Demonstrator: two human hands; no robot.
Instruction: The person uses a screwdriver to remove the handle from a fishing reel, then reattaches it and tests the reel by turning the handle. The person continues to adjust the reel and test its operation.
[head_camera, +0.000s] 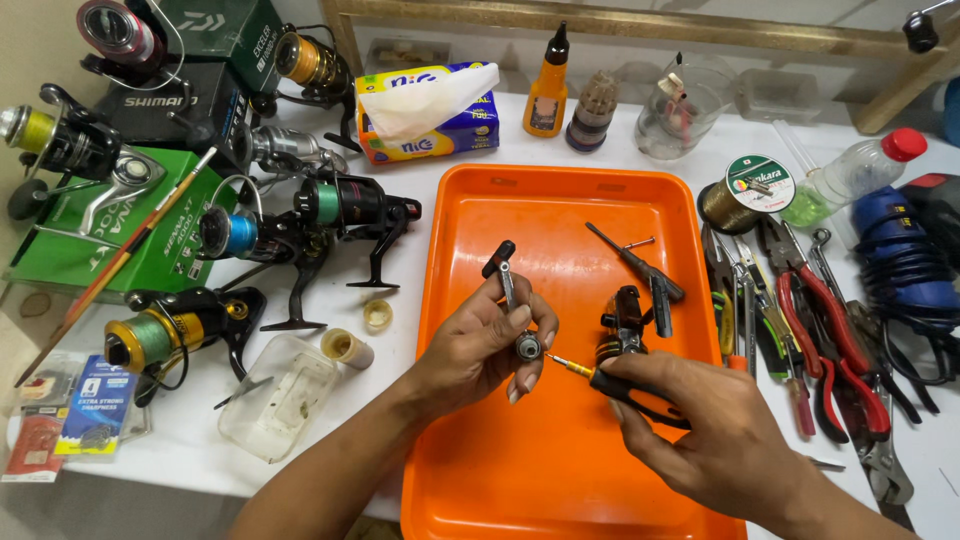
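The left hand is closed around a small metal reel handle with a black knob on top, and holds it up over the orange tray. The right hand is closed around a little screwdriver, and its yellow tip points at the round end of the handle, very close to it. A black reel body lies in the tray just behind the hands. The tray sits on the white table. Fishing reels stand to the left, and red pliers lie to the right.
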